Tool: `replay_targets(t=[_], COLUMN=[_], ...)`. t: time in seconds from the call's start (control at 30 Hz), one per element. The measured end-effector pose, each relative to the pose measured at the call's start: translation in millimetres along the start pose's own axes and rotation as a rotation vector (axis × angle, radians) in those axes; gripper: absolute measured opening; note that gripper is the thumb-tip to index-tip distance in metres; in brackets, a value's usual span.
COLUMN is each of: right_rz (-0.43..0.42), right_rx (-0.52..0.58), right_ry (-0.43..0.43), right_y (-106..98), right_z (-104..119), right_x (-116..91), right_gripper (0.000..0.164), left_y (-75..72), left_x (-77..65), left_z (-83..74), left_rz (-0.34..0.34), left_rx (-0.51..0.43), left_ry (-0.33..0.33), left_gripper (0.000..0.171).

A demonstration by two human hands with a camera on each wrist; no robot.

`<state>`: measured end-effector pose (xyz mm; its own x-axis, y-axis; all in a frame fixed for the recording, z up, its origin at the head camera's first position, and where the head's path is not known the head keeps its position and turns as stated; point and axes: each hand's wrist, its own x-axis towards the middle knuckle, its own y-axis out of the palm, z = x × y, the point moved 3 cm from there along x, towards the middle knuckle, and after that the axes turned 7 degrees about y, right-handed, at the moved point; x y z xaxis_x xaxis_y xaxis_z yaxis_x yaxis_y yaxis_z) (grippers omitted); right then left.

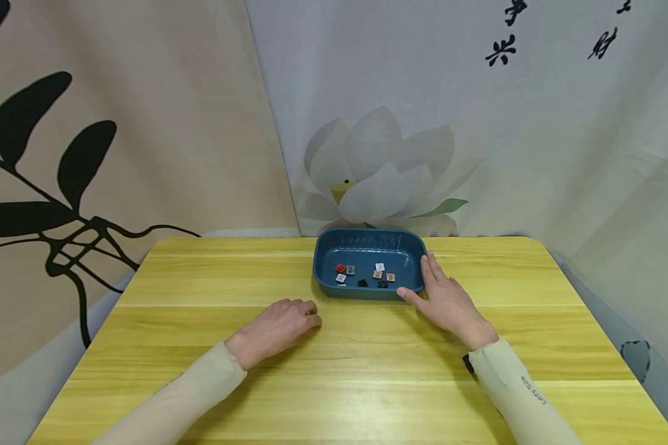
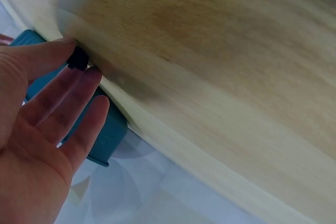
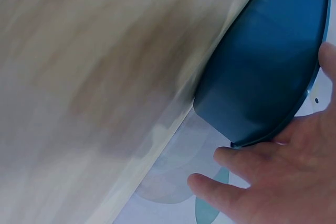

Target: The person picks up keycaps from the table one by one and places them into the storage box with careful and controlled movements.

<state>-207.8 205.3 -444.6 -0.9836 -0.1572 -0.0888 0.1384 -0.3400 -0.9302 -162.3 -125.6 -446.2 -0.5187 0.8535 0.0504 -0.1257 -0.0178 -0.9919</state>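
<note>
A blue rectangular dish (image 1: 370,295) stands at the back of the table, with several small square pieces in it: a red piece (image 1: 341,268), white, tan, grey and black ones. Just in front of the dish, my left hand (image 1: 281,327) is low over the table. In the left wrist view its thumb and a fingertip pinch a small black block (image 2: 77,59), which the head view hides. My right hand (image 1: 451,303) rests on the dish's right end, thumb at the front corner of the rim and fingers extended along the side, as the right wrist view also shows.
The wooden table (image 1: 356,395) reaches to a printed cloth backdrop (image 1: 389,93) with a lotus and dark leaves. The dish sits close to the table's back edge. Both forearms in light sleeves (image 1: 526,395) cross the front of the table.
</note>
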Motion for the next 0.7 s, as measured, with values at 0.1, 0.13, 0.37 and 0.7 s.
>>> replay_targets(t=[0.1, 0.13, 0.37, 0.7], right_rz=[-0.001, -0.001, -0.002, -0.004], right_rx=[-0.003, -0.005, -0.009, -0.004], right_ry=[0.0, 0.001, -0.002, -0.003], right_y=[0.0, -0.1, 0.5, 0.6], right_z=[-0.1, -0.3, -0.9, -1.7], right_x=[0.2, 0.4, 0.6, -0.1], right_gripper=[0.114, 0.114, 0.113, 0.113], left_y=[-0.3, -0.4, -1.2, -11.9], left_x=[-0.1, -0.1, -1.2, 1.8], left_z=[-0.2, -0.4, -1.8, -3.3], left_rz=[0.003, 0.003, -0.01, -0.107], left_rx=[-0.017, -0.022, -0.025, -0.055], left_ry=[0.001, 0.001, 0.004, 0.014], left_gripper=[0.023, 0.023, 0.024, 0.024])
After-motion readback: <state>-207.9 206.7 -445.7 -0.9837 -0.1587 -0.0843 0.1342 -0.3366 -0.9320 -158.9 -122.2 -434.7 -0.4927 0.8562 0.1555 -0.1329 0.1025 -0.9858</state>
